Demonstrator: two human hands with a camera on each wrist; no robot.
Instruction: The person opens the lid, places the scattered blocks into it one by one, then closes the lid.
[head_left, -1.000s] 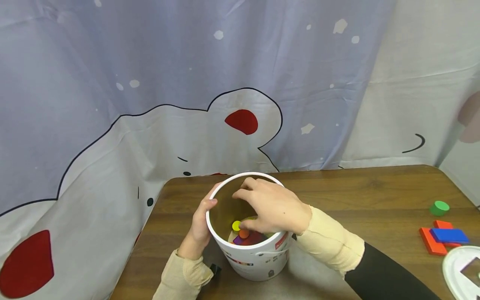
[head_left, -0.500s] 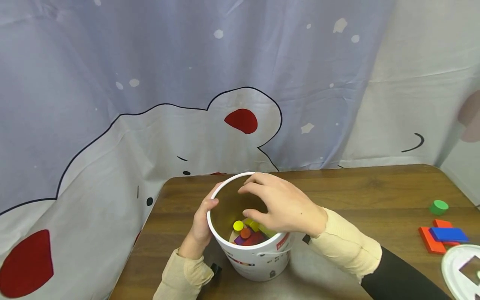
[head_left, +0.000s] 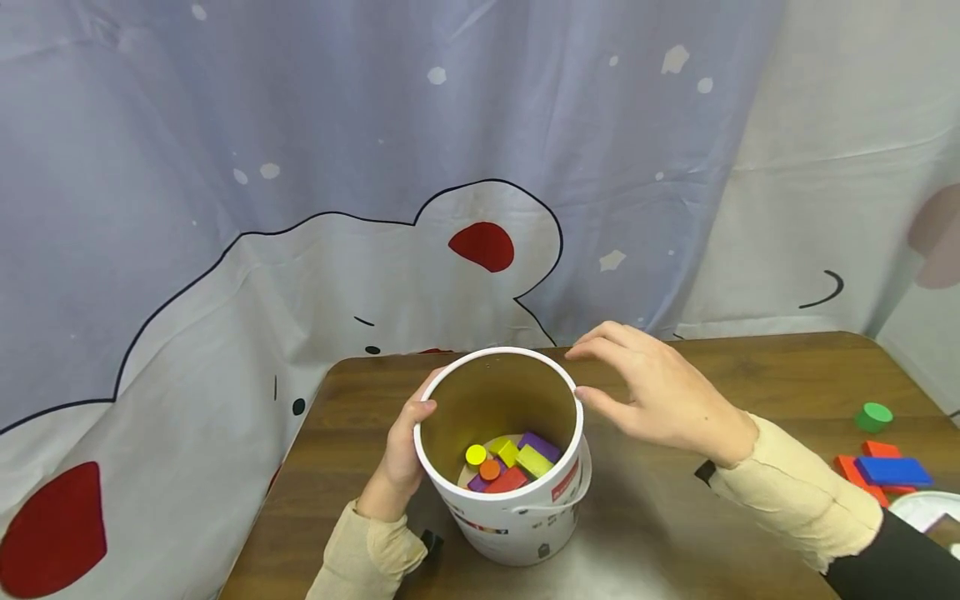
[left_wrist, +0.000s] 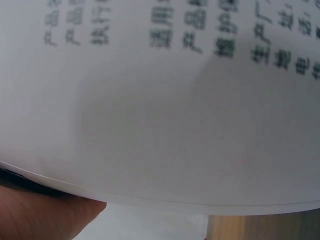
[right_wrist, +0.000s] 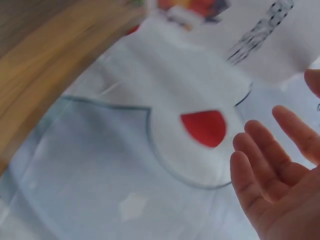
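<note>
A white bucket [head_left: 517, 533] stands upright on the wooden table in the head view. My left hand [head_left: 402, 442] grips its left side, thumb hooked over the rim. Inside at the bottom lie several toy blocks: a yellow cylinder [head_left: 476, 456], an orange cylinder [head_left: 489, 470], a red block [head_left: 507, 481], a yellow-green block [head_left: 534, 461] and a purple block [head_left: 540, 446]. Just right of the rim hovers my right hand [head_left: 660, 396], fingers spread and holding nothing. Its loosely extended fingers [right_wrist: 270, 160] show in the right wrist view. Printed bucket wall [left_wrist: 150, 125] fills the left wrist view.
At the table's right side lie a green cylinder [head_left: 873, 417], red blocks [head_left: 858, 477] and a blue block [head_left: 894, 472]. Below them is a white lid-like disc [head_left: 930, 504] with a cutout. A patterned curtain [head_left: 337, 125] hangs behind the table.
My right hand has drawn up out of the bucket and moved right, past its rim, bringing more blocks into view. The left hand keeps its grip on the bucket.
</note>
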